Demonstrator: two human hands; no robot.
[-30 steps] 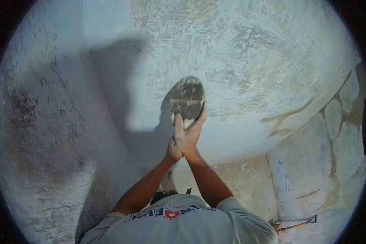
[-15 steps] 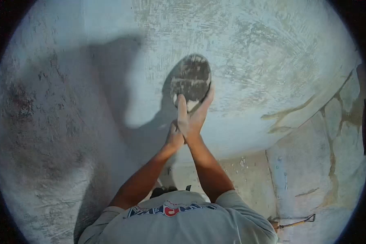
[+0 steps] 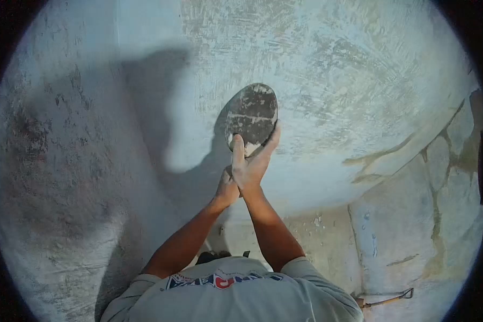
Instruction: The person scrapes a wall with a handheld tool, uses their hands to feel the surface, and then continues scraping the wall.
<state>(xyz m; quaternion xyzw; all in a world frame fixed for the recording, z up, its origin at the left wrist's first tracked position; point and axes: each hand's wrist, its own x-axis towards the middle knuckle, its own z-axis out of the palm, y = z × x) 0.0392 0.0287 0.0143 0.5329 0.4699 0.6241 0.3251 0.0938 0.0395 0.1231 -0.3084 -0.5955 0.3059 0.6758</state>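
Note:
A dark oval disc [image 3: 255,110], smeared with whitish plaster and crossed by a pale line, lies against or close to the pale wall [image 3: 316,102]. My right hand [image 3: 252,163] grips its lower end, thumb over the face and fingers along the right edge. Just below and to the left, my left hand [image 3: 227,190] is closed at the right wrist. Whether it holds the wrist or a handle behind it is hidden. Both forearms reach up from the grey shirt [image 3: 236,290].
Scraped, patchy plaster [image 3: 43,145] covers the left side. Cracked stone-like paving [image 3: 402,214] lies at the right. A tool with a wooden handle [image 3: 389,300] rests at the lower right. A large shadow falls across the left of the wall.
The oval disc and both hands have moved slightly down in the view, toward my body. The grip looks the same.

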